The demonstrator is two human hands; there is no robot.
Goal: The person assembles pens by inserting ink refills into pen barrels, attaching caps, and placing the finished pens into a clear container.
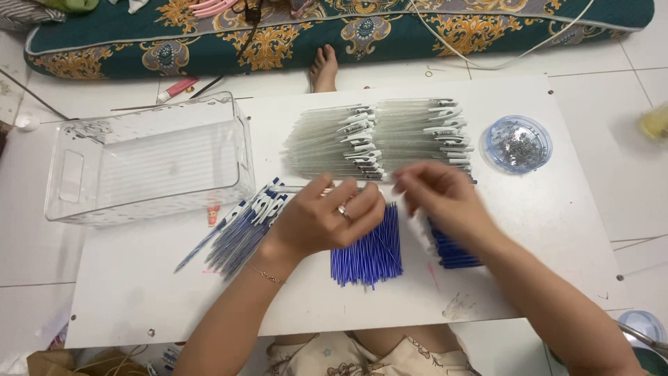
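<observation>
Left hand: palm down at the bench centre, fingers curled closed on a clear pen barrel. Right hand: fingertips pinched; contents cannot be determined. Blue refills lie beneath, toward the near edge; stacked barrels toward the far edge.

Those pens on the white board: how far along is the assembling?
Done: a small heap of finished pens. In hand: the left hand and right hand pinch one pen together. Left: stacked clear barrels, blue refills, a dish of springs.
</observation>
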